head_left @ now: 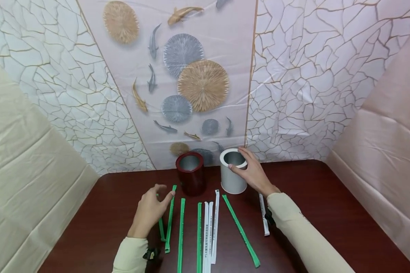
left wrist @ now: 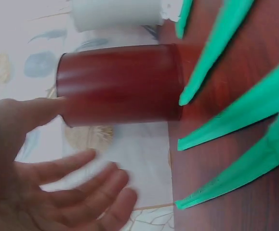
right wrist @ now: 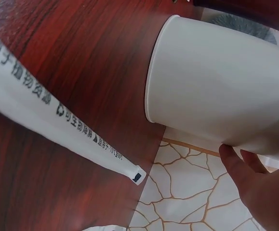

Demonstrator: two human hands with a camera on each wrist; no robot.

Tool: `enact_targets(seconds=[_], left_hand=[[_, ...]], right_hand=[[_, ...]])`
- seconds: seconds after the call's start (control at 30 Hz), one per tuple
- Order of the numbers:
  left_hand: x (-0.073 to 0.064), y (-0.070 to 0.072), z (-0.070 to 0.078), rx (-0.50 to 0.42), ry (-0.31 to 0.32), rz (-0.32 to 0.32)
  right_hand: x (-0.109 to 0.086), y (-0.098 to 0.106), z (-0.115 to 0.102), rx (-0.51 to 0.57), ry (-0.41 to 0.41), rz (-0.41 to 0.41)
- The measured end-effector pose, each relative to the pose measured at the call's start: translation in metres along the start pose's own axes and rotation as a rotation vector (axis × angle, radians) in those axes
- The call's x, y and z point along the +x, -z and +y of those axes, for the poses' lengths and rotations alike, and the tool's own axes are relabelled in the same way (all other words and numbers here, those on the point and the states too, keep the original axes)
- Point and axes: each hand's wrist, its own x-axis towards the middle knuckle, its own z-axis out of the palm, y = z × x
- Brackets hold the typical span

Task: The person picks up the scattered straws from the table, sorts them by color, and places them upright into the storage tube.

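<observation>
My right hand (head_left: 254, 173) grips the upper part of a white canister (head_left: 234, 182), thumb across the front rim and fingers on its far right side. The right wrist view shows fingertips against the wall of this canister (right wrist: 221, 82). Beside it on the left, a dark red canister (head_left: 191, 178) stands upright with its top uncovered. My left hand (head_left: 149, 208) is raised with nothing in it, fingers spread and loosely bent, left of the red canister. In the left wrist view, its thumb overlaps the red canister (left wrist: 120, 86). Green wrapped straws (head_left: 169, 223) lie below the left hand.
Several more green wrapped straws (head_left: 181, 231) and white wrapped straws (head_left: 215, 227) lie on the dark red-brown table (head_left: 89, 223). One white wrapped straw (head_left: 264, 216) is partly under the right forearm. A patterned cloth (head_left: 205, 129) hangs right behind the canisters.
</observation>
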Motion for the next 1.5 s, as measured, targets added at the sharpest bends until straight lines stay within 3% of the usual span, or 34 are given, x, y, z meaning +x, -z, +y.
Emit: enact_targets(seconds=[0.1,0.2,0.43,0.63,0.93,1.07,1.2,1.37,1.5], left_hand=[[0.001,0.0,-0.002,-0.006,0.065,-0.095],[-0.001,-0.006,-0.007,0.049,0.121,-0.151],[-0.005,-0.014,-0.023,0.215,0.25,-0.102],[-0.005,-0.01,-0.033,0.224,0.236,-0.097],[0.005,-0.009,-0.031,0.185,0.225,-0.105],[0.008,-0.006,-0.023,0.132,0.182,-0.073],[0.016,-0.002,-0.008,0.072,0.109,0.029],[0.033,0.003,0.029,0.001,-0.012,0.207],[0.05,0.002,0.064,-0.036,-0.144,0.304]], right_hand=[[-0.002,0.005,0.004,-0.002,-0.006,0.019],[-0.004,0.008,0.009,0.01,-0.01,0.03],[-0.001,-0.001,0.01,0.029,0.031,0.043],[-0.001,-0.009,0.008,0.005,0.035,0.042],[-0.002,-0.008,0.004,0.004,0.017,0.087],[-0.003,-0.008,0.004,0.028,0.016,0.096],[-0.003,-0.009,0.004,0.039,0.009,0.098],[-0.003,-0.009,0.006,0.048,-0.004,0.098],[-0.003,-0.01,0.006,0.052,-0.014,0.096]])
